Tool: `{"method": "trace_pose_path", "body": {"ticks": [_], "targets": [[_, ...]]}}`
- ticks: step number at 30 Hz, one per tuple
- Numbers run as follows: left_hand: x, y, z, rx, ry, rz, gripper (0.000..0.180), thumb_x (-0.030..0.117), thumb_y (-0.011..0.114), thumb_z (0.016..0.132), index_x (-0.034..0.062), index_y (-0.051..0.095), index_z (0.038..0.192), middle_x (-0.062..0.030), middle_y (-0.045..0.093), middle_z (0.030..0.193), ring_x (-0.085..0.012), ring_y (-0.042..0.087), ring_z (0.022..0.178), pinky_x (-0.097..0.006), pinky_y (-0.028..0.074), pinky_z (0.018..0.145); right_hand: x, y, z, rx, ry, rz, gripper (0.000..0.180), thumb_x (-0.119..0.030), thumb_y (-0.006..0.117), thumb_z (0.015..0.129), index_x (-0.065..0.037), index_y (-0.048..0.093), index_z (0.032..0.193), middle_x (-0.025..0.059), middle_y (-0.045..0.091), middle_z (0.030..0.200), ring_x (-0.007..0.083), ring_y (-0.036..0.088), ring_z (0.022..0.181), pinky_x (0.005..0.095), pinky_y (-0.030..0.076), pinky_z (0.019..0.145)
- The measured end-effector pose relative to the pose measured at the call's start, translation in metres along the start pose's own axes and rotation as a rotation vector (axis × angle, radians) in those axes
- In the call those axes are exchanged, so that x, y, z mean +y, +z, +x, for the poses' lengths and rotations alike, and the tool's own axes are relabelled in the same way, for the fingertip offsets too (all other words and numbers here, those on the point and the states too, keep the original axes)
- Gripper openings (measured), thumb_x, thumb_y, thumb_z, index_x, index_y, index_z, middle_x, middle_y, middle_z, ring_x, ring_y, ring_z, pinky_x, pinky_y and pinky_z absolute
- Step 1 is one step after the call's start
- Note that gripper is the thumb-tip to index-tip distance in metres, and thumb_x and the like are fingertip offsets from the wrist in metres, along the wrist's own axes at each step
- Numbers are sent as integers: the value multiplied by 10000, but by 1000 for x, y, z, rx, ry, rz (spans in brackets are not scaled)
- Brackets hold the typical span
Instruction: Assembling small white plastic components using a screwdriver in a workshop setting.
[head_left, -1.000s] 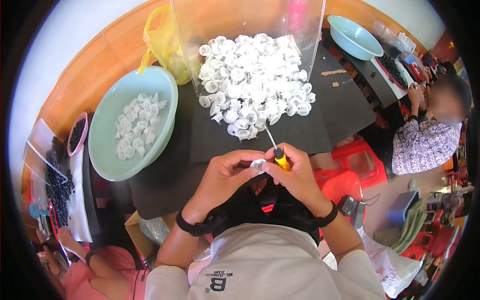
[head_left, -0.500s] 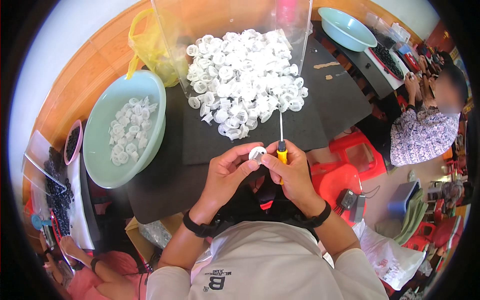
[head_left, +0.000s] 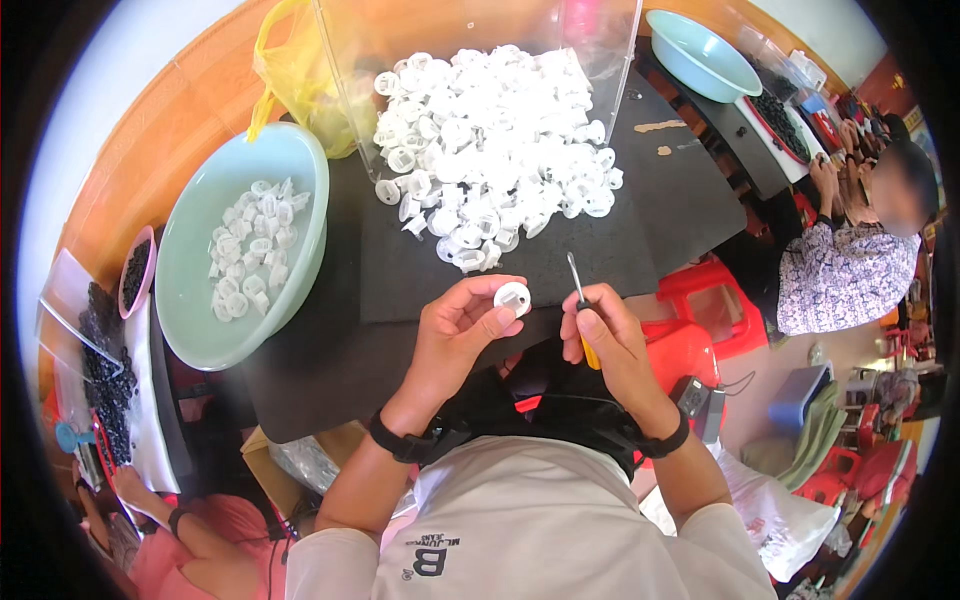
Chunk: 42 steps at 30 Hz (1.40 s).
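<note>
A round white plastic part (head_left: 512,298) with an opening in its face is pinched between the thumb and fingers of my left hand (head_left: 462,325). My right hand (head_left: 612,328) grips a screwdriver (head_left: 590,352) with a yellow and black handle. Its metal shaft points up and away from me, apart from the white part. Beyond my hands, a big heap of similar white plastic parts (head_left: 490,140) spills from a clear plastic bin (head_left: 345,95) onto the dark table mat (head_left: 420,290). To the left, a pale green basin (head_left: 190,325) holds a smaller group of white parts (head_left: 255,245).
A yellow plastic bag (head_left: 300,75) stands behind the basin. Red stools (head_left: 720,305) are at the right of the table. Co-workers sit at both sides, one in a patterned top (head_left: 840,275). Black parts (head_left: 108,370) lie on a table at left.
My right hand has moved right, away from the left. The screwdriver, upright before, now tilts its tip to the left. The white part stays in my left hand.
</note>
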<state>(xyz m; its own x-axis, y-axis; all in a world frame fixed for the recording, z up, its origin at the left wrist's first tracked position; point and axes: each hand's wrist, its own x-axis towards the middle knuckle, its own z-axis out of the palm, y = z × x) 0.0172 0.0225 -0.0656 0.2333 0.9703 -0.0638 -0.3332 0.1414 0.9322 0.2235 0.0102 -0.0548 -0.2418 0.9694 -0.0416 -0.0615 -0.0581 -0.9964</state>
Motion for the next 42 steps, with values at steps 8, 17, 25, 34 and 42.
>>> {"method": "trace_pose_path", "body": {"ticks": [8,17,25,34,42], "targets": [[3,0,-2,-10,-33,-19,358,96,637,902,17,574,1246,-45,642,998,-79,593,883,-252,529,729,-13,1,0,14,-28,-529,185,-140,543,947,-1,549,1069,50,599,816,81,571,683,241,453,601],[-5,-3,0,5,3,-37,312,65,636,889,19,590,1195,-86,604,1216,-157,618,1012,-286,510,867,-15,-3,-10,-33,-26,-235,379,-104,558,922,-31,509,1290,49,552,814,112,521,627,241,434,607],[-1,-1,0,12,24,-58,356,55,671,867,7,597,1212,-60,657,1046,-110,616,953,-246,490,844,-21,6,-20,-49,-204,-580,366,-106,579,910,-17,527,1261,128,596,877,254,563,707,300,458,670],[-5,-2,0,-1,68,-31,378,55,680,860,19,595,1227,-67,664,1027,-106,619,934,-246,509,795,-22,10,-22,2,-159,-626,289,-65,572,907,-8,577,1190,134,592,841,251,565,704,313,450,654],[-2,-1,-2,13,-21,-30,361,-3,666,834,8,609,1190,-107,622,1200,-165,630,983,-307,497,901,-18,8,-23,30,-327,-718,350,-32,601,871,-46,592,1221,107,554,764,238,527,635,321,432,588]]}}
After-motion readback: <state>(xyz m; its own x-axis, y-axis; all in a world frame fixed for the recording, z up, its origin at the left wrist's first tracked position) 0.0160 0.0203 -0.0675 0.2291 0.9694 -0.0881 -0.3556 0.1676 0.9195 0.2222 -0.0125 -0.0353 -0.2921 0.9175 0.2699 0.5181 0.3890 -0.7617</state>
